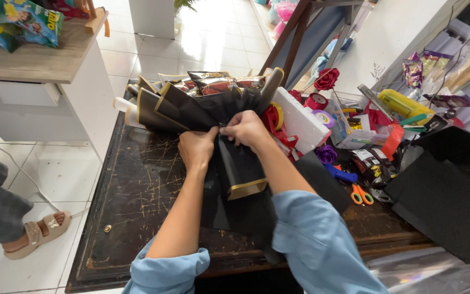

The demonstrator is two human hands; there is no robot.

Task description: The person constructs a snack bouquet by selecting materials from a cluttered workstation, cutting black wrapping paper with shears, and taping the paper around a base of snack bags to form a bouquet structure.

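A bouquet wrapped in black paper with gold edges (202,106) lies on a dark scratched table (137,190), its wide top pointing away from me, with shiny snack packets (213,83) in it. My left hand (196,148) and my right hand (246,129) both pinch the black paper at the narrow neck of the bouquet, fingers closed on the folds. The wrap's lower end with a gold band (246,188) trails toward me between my forearms.
To the right lie a white foam block (299,120), red tape dispenser (276,122), red fabric rose (326,79), orange-handled scissors (361,194), a yellow glue gun (406,104) and black sheets (444,198). A white cabinet (39,92) stands left. Another person's sandalled foot (36,234) rests on the floor.
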